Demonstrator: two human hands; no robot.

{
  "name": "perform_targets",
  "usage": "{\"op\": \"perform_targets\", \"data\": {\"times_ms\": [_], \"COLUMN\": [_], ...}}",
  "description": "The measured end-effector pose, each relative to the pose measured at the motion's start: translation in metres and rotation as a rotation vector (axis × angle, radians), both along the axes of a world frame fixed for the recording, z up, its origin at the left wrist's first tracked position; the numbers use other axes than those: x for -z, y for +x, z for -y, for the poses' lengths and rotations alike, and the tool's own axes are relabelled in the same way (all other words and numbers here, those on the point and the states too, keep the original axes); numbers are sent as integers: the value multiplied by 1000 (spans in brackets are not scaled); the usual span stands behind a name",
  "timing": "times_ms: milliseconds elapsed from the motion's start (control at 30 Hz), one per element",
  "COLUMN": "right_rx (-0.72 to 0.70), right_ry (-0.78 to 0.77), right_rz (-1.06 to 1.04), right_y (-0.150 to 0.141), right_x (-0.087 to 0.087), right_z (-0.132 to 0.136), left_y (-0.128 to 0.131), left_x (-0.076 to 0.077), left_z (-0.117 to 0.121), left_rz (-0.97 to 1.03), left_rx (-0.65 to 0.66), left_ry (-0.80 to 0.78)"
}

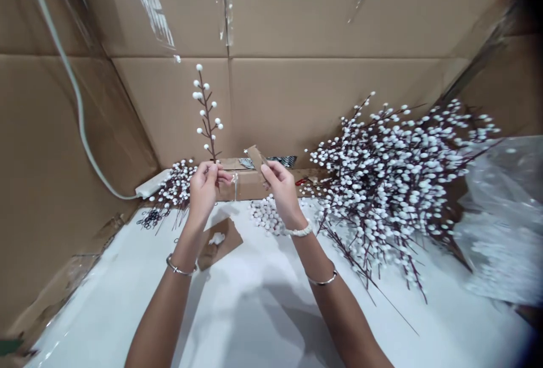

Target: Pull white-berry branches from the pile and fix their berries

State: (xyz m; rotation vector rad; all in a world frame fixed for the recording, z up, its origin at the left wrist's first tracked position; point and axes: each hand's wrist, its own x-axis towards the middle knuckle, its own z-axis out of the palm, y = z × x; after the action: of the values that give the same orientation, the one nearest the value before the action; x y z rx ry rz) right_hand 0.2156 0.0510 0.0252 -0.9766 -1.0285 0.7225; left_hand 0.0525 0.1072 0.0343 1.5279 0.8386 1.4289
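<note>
Gently, the left grip (203, 187) pinches the berry sprig (212, 144) low on its brown stem, so it stands up above the tabletop (254, 294). It looks very light. The stem seems thin and a bit stiff, but it may bend if pushed hard. The small white balls look smooth and might pop off, so the bare bottom of the stem is the best place to hold. The right grip (283, 187) is closed on a cardboard strip (256, 159), near its lower end. That looks light, flat and easy to fold, so a soft pinch should do.
</note>
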Motion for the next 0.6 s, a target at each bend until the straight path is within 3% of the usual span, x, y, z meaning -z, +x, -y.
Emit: {"op": "perform_targets", "data": {"times_ms": [100, 267, 600], "right_rx": [64, 103, 121], "right_ry": [69, 163, 149], "right_rz": [51, 171, 247], "right_y": [11, 19, 16], "right_x": [-11, -13, -10], "right_z": [8, 10, 7], "left_y": [19, 37, 32], "left_x": [-10, -7, -10], "left_z": [8, 16, 18], "left_rz": [7, 3, -58], "left_rx": [23, 114, 132], "left_ry": [37, 35, 22]}}
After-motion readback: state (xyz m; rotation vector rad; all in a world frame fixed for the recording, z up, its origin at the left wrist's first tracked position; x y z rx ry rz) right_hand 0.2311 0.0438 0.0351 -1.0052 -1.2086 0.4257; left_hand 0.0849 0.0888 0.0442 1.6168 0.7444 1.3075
